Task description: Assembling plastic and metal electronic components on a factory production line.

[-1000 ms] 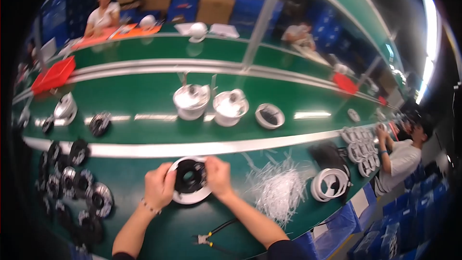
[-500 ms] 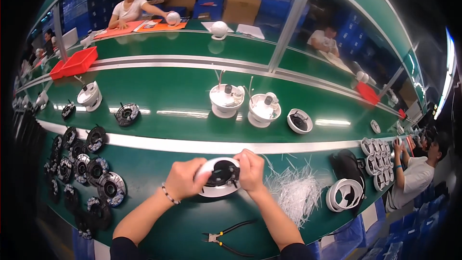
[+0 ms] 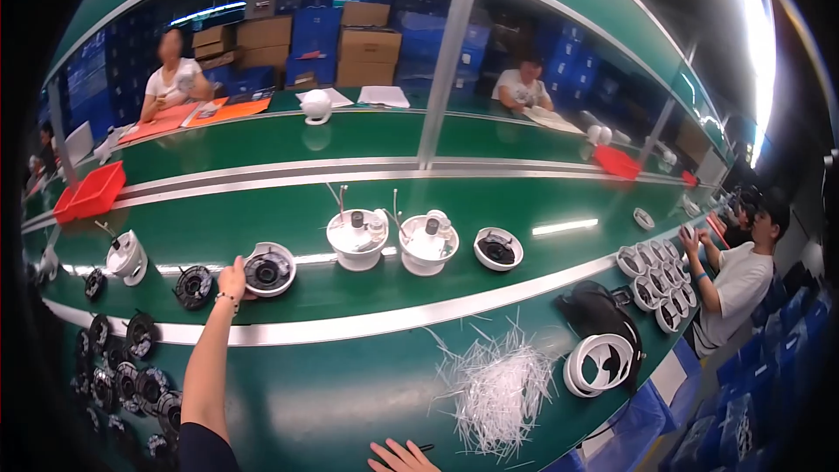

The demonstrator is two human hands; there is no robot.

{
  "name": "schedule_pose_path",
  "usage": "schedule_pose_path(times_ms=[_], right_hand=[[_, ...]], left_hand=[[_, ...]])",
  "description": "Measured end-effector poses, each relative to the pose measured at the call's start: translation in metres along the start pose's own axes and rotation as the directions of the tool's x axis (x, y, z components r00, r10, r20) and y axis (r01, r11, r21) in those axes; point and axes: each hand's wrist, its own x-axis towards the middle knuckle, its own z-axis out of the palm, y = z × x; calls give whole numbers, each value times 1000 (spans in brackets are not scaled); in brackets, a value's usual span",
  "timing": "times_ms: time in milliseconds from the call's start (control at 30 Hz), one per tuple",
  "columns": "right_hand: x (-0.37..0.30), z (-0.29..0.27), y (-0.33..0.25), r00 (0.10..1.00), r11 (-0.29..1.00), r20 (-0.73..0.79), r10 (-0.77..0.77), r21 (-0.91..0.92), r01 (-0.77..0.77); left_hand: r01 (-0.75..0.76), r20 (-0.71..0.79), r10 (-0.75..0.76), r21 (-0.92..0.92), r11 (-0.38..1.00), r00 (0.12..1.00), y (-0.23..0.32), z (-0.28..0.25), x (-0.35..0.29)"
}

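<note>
My left hand reaches out to the green belt, closed on the left rim of a round white housing with a black disc-shaped insert. A loose black round part lies just left of that hand. At the lower edge my right hand is only partly in view, its fingers spread and nothing seen in them. A dark handle end of the pliers shows beside its fingertips; the rest is hidden or out of view.
Several black round parts crowd the bench's left. White plastic strips lie in a pile, with white rings and a black bag to the right. White domed units stand on the belt. Co-workers sit nearby.
The white housing has gone from between both hands over the bench to the belt at the left, in my left hand. My right hand has let go and dropped to the lower edge. The view has shifted.
</note>
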Motion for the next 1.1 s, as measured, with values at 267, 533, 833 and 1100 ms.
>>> schedule_pose_path(times_ms=[267,533,833,1100], right_hand=[[-21,-11,18,998,997,51,40,-65,-36],[-37,14,44,993,998,-97,-68,-14,67],[-53,16,11,866,-299,-118,487,909,292],[-72,-54,46,735,351,-476,483,874,336]], left_hand=[[-443,-110,727,728,523,678,52,-3,-44],[-886,405,832,416,202,380,119,134,-110],[-939,284,896,84,332,342,110,156,-103],[-999,267,963,-32,33,23,88,64,-217]])
